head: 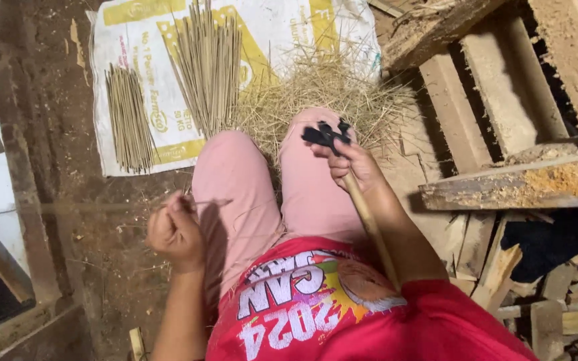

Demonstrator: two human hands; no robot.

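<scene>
Red printed shirt [342, 314] fills the bottom of the head view, above pink trousered knees [235, 180]. Right hand [352, 164] is clenched round a pale wooden stick handle [369, 224] whose black cross-shaped metal head [327, 135] juts just past the fingers, over the right knee. Left hand [175, 230] pinches a thin pale splint [195, 204] beside the left knee, well apart from the tool. Beyond the knees lie straw-coloured shavings [322, 90] and two bundles of thin sticks [209, 63] on a white printed sack [282, 27].
</scene>
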